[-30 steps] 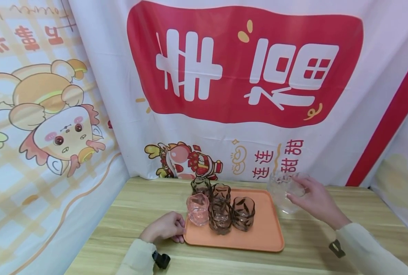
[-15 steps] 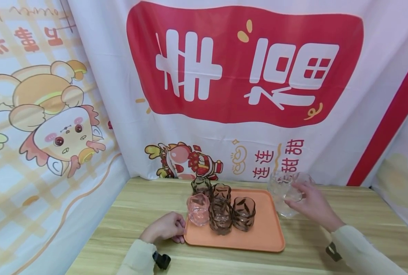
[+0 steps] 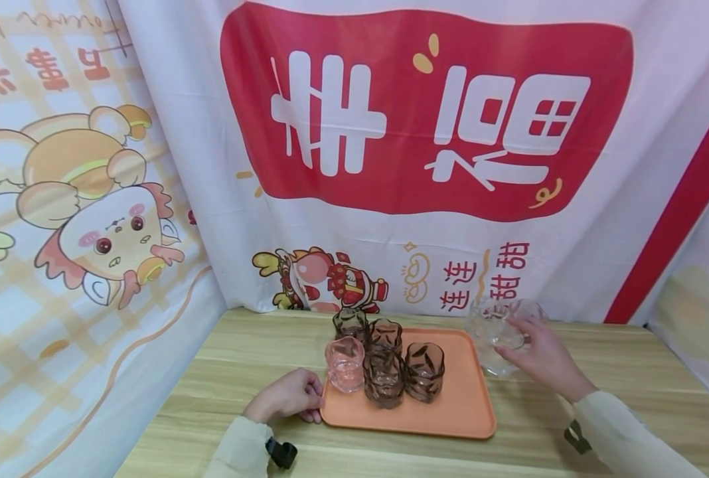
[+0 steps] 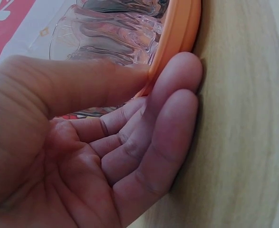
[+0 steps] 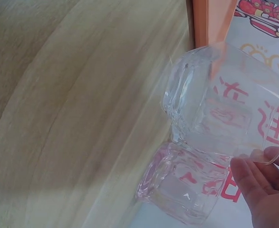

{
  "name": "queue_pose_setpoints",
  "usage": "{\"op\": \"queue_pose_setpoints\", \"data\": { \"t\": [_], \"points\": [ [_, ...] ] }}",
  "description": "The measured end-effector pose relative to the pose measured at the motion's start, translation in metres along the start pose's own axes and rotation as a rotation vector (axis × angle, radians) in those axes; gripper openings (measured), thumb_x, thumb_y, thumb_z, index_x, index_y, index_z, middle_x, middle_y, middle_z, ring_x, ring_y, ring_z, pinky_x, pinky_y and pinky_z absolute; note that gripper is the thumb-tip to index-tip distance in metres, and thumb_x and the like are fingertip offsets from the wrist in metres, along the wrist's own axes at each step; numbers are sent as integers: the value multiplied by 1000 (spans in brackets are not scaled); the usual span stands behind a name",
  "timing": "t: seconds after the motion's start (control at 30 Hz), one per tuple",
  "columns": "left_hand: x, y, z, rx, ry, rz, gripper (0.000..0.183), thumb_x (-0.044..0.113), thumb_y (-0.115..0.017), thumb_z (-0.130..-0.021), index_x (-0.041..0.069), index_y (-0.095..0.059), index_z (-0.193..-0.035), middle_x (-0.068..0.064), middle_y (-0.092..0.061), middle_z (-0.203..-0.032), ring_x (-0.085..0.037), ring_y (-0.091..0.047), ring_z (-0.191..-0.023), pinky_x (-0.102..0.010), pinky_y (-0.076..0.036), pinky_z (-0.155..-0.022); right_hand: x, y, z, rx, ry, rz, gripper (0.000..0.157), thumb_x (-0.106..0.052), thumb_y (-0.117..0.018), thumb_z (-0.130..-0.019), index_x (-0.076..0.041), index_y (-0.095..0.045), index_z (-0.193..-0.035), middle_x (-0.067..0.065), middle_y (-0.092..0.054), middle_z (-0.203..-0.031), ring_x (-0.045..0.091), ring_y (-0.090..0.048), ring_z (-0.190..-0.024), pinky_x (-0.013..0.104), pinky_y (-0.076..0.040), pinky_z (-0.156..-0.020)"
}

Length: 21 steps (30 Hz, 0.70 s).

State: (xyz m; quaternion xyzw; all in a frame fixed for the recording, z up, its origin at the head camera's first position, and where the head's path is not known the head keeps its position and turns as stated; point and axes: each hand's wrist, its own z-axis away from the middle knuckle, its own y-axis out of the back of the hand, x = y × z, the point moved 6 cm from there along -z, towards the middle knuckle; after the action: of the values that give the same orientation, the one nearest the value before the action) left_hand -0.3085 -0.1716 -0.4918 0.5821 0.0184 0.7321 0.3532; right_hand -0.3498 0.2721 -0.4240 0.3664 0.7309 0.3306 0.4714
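My left hand [image 3: 289,396] grips the left edge of an orange tray [image 3: 432,421]; in the left wrist view the thumb lies on the rim, with fingertips [image 4: 179,111] against its outer side. Beyond the tray's right edge, my right hand [image 3: 542,358] pinches the rim of a clear drinking glass [image 5: 234,102]. Its thick base points toward the table, but whether it touches is unclear. A second, faintly pink-tinted glass [image 5: 187,190] stands close beside it. On the tray are a pink glass [image 3: 345,365] and several brown glasses [image 3: 424,372], grouped toward the left.
A grey-green glass [image 3: 350,323] is at the tray's back-left corner, partly hidden by the others. The wooden table [image 3: 211,378] meets a printed white cloth [image 3: 402,265] at the back. Another printed cloth [image 3: 91,232] hangs on the left.
My right hand has shifted slightly left and nearer with the clear glass, showing more of the glass behind it. In the last half second it barely moves. My left hand stays at the tray's edge.
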Motion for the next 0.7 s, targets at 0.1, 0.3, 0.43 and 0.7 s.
{"op": "queue_pose_setpoints", "data": {
  "t": [0.1, 0.3, 0.43, 0.7],
  "points": [
    [-1, -1, -1, -1, -5, -7, 5, -1, -60, -87, -2, -56, -91, -12, -65, -73, -14, -66, -58, -31, -59, -56, 1, 0, 0, -6, -7, -8, 73, -42, -74, -80, 5, -51, -131, 30, -49, -133, 45, -59, -102, 56, -52, -83],
    [-1, 0, -1, 2, 4, -16, 5, 0, -59, -88, -2, -56, -91, -12, -64, -73, -14, -65, -58, -31, -58, -56, 3, 0, 1, -20, -22, -33, 74, -42, -73, -81, 6, -49, -133, 31, -48, -134, 46, -59, -103, 56, -52, -84],
    [-1, 0, 0, 2, 9, -17, 6, 0, -60, -88, -2, -56, -92, -12, -64, -73, -14, -65, -58, -31, -59, -57, 2, 0, 0, -29, -27, -46, 77, -45, -72, -81, 6, -47, -134, 32, -48, -133, 48, -58, -105, 58, -51, -84],
    [-1, 1, 0, 0, 16, -24, 6, 0, -60, -88, -1, -56, -92, -12, -65, -73, -15, -66, -58, -31, -59, -57, -11, 8, -5, 43, 40, -101, 72, -49, -70, -82, -3, -50, -134, 20, -50, -131, 38, -44, -122, 65, -38, -97]
  ]
}}
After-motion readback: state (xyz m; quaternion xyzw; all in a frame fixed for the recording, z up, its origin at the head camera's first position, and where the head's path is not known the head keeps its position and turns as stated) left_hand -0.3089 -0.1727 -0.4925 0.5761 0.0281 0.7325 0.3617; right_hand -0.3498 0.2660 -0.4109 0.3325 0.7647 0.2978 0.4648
